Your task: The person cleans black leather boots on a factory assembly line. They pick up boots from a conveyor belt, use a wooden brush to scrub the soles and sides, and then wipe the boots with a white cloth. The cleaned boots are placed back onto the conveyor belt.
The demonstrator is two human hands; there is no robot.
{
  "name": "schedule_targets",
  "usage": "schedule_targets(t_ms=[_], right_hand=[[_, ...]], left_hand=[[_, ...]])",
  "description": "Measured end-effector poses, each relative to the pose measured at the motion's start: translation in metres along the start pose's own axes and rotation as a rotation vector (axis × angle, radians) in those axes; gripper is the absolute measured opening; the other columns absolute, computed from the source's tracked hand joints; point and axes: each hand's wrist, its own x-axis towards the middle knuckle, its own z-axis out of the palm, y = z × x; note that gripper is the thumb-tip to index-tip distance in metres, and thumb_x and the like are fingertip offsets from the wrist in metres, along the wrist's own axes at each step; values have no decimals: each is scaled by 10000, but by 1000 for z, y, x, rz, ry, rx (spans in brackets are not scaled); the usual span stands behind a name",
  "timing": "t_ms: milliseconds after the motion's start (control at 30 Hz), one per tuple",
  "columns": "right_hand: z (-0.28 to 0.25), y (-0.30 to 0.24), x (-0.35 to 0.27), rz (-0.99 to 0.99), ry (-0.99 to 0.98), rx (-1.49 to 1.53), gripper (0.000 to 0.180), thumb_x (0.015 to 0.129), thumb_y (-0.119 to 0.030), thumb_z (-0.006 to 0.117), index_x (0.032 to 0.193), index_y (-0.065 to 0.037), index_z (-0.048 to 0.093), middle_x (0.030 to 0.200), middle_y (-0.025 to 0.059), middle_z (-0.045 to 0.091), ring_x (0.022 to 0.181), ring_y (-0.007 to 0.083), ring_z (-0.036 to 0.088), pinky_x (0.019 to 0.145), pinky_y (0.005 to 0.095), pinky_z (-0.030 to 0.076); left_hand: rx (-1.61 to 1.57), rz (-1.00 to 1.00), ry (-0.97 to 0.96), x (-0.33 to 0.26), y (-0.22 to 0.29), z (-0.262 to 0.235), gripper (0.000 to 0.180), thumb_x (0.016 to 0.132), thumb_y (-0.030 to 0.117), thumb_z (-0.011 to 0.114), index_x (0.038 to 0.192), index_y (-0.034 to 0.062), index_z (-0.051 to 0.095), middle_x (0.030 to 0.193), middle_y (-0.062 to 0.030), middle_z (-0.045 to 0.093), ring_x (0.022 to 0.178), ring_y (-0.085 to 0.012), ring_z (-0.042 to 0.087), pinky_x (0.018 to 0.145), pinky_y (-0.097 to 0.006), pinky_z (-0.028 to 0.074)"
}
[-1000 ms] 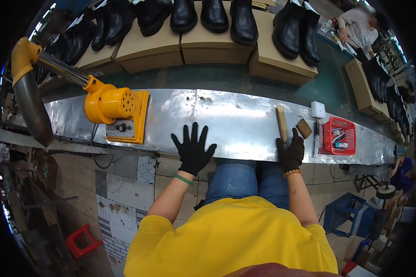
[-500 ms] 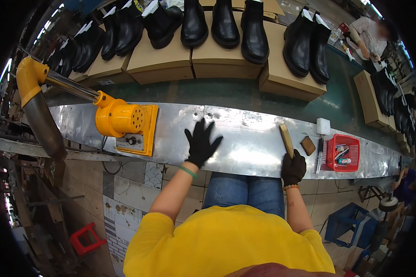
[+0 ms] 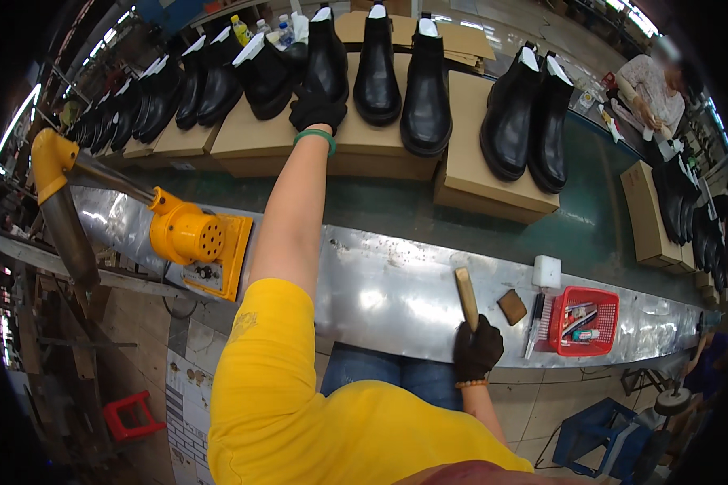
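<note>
My left arm reaches forward over the metal bench (image 3: 364, 279). My black-gloved left hand (image 3: 317, 111) is at the toe of a black ankle boot (image 3: 327, 61), which stands on a cardboard box (image 3: 372, 149). The dark glove blends into the leather, so its grip is hard to read. Near the front edge of the bench, my gloved right hand (image 3: 477, 349) is wrapped round one end of a slim wooden stick-like tool (image 3: 465, 295); its lower end is hidden in the fist. Just right of it lies a small brown block (image 3: 512, 307).
A yellow machine (image 3: 198, 236) with a jointed metal arm stands on the left of the bench. To the right are a white block (image 3: 547, 272), a brush (image 3: 537, 325) and a red basket (image 3: 584, 352) of small items. More boots (image 3: 514, 113) line the far side. Another person (image 3: 653, 93) sits at far right.
My left hand has moved from above the bench forward to the boots, and its arm is stretched out. The right hand still holds the wooden tool. The view has shifted.
</note>
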Motion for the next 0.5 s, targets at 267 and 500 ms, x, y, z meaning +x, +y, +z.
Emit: schedule_targets(t_ms=[267,500], right_hand=[[5,7,1,-15,21,28,302,702,-252,691,963,-111,631,697,88,568,634,291,552,564,421,435],[4,9,2,-3,-1,62,320,704,-259,691,983,-116,628,700,85,567,637,286,552,582,424,435]], left_hand=[[-5,15,-79,30,14,-5,1136,576,569,721,1446,205,88,1308,-177,452,1157,-320,519,899,-431,466],[167,-103,-27,32,-11,-11,1173,560,773,578,1457,154,143,1355,-198,433,1226,-341,462,1004,-455,355]])
